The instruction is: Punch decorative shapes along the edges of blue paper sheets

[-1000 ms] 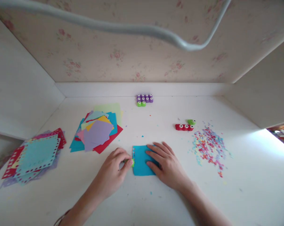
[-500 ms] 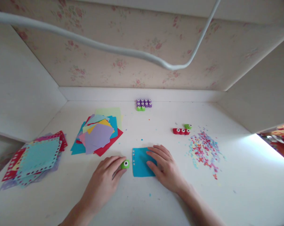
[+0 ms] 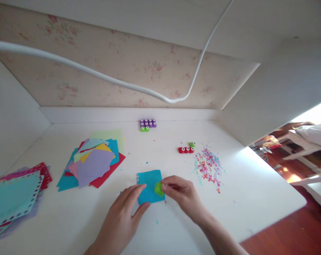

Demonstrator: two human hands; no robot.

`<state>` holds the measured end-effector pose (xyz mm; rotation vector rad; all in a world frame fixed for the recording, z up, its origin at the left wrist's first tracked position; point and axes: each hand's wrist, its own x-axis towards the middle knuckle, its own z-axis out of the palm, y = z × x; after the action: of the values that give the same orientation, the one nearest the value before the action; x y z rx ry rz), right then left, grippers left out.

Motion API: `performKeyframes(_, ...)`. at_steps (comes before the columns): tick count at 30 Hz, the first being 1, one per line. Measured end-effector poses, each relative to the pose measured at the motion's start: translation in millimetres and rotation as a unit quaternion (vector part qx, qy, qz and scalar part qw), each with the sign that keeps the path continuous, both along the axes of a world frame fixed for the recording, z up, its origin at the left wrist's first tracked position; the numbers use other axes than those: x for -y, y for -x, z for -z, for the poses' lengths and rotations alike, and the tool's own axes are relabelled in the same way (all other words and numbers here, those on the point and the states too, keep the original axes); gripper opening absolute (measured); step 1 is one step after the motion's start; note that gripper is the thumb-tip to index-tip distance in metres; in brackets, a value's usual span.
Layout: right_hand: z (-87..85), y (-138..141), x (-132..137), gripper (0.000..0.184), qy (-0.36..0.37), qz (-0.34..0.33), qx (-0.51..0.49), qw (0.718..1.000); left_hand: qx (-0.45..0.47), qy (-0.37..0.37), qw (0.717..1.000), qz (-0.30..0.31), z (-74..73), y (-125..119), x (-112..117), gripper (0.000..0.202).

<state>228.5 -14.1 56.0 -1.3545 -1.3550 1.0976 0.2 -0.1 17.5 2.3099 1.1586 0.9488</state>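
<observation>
A small blue paper square [image 3: 148, 182] with punched holes along its left edge lies on the white desk [image 3: 245, 198]. My right hand [image 3: 181, 198] pinches a little green hole punch [image 3: 158, 188] over the square's right part. My left hand [image 3: 123, 216] lies flat, its fingers stretched out and the fingertips resting on the square's lower left corner.
A heap of coloured paper squares [image 3: 92, 161] lies at left, punched sheets [image 3: 14, 194] at far left. Purple and green punches [image 3: 147, 124] stand at the back, red punches [image 3: 186, 149] and a confetti pile [image 3: 208, 166] at right. The desk's edge drops off at right.
The green punch has passed from my left hand to my right, which now holds it over the blue square. My left hand moved onto the square's corner. The camera turned right.
</observation>
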Motion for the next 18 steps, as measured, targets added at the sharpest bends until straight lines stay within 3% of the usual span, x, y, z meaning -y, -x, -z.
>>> performKeyframes(3,-8.2,-44,-22,0.026,0.017,0.133,0.018,0.991,-0.007,-0.009,1.0,0.004,1.5,4,0,0.031)
performKeyframes(5,-14.1,-79,-44,0.036,-0.013,0.206,0.133,0.969,-0.008,-0.024,1.0,0.004,1.2,6,0,0.028)
performKeyframes(7,-19.4,-110,-69,0.046,0.002,0.237,0.269,0.933,-0.012,-0.039,0.999,0.007,0.6,7,0,0.025)
performKeyframes(11,-24.0,-145,-114,0.034,0.019,0.225,0.392,0.892,-0.028,-0.045,0.998,0.02,0.0,6,0,0.023)
performKeyframes(18,-4.0,-147,-145,0.02,0.05,0.155,0.555,0.816,-0.043,-0.056,0.997,0.016,1.4,9,-3,0.022)
